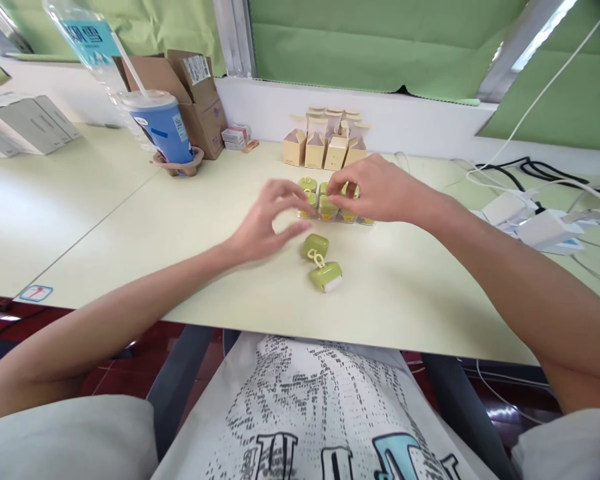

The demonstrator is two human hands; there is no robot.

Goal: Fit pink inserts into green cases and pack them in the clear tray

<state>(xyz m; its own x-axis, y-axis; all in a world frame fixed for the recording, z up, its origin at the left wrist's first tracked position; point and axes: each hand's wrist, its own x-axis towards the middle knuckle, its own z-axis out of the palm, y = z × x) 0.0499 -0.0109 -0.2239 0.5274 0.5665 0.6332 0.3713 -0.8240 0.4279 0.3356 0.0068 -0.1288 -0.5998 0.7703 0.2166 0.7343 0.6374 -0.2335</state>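
Observation:
My left hand (275,220) hovers over the table just left of a cluster of small green rounded cases (328,208) in clear packaging with yellow at the front. Its fingers are apart and nothing is in them. Over the right part of that cluster is my right hand (373,189), its fingers curled down and pinched; whatever lies between the fingertips is hidden. Closer to me, two loose green cases lie on the table: one on its side (316,245) and one with a white end (326,276). Cream-coloured loops are attached to them and meet between them.
Behind the cluster stand several small open cream boxes (325,150). On the left are a blue cup (165,130) in a cardboard holder, a clear bottle (93,50), a brown carton (200,110) and white boxes (30,123). White chargers (545,223) and cables lie right.

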